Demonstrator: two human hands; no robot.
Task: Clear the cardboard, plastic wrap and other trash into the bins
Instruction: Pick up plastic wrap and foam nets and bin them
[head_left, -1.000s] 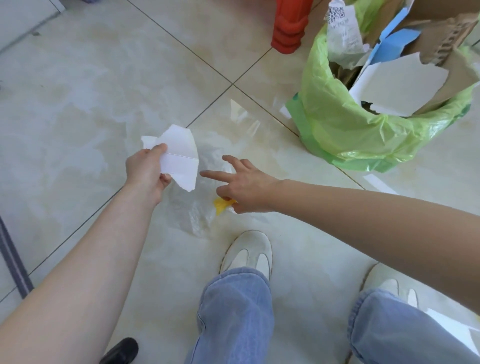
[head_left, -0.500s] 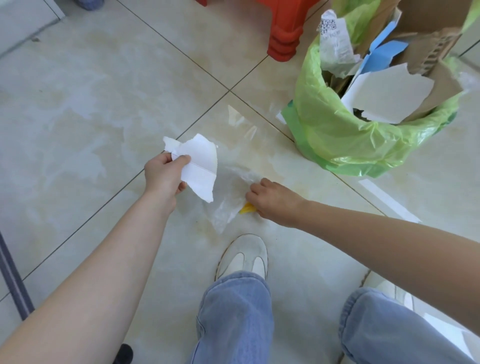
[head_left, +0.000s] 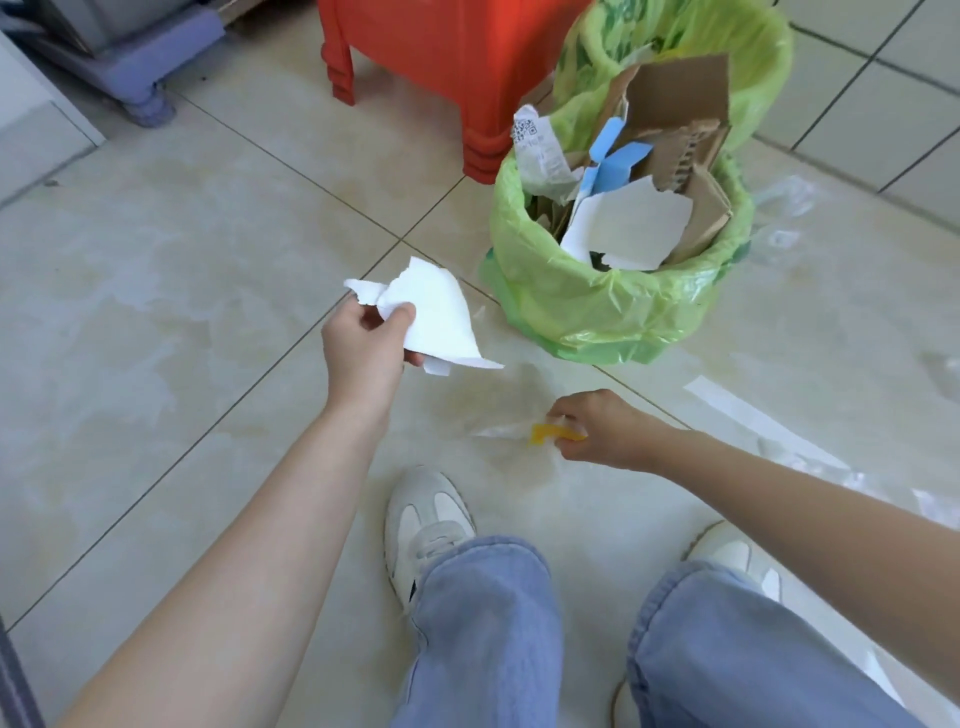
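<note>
Since the earlier frame the right hand (head_left: 597, 428) has pulled the plastic wrap (head_left: 498, 431) with its yellow tab (head_left: 545, 433) off the floor, toward the bin (head_left: 613, 306) side; grip closed on it. Left hand (head_left: 363, 348) still pinches the white paper (head_left: 441, 322), now just beside the bin (view shifted up too). Bin holds cardboard (head_left: 675, 98) and a QR-code label (head_left: 535, 145), text unreadable.

You stood on a glossy beige tiled floor (head_left: 171, 270). On it sat a bin lined with a green plastic bag (head_left: 597, 312), a red plastic stool (head_left: 467, 67) behind it, and clear plastic wrap scraps (head_left: 784, 208) and a white paper strip (head_left: 748, 410) to your right.
</note>
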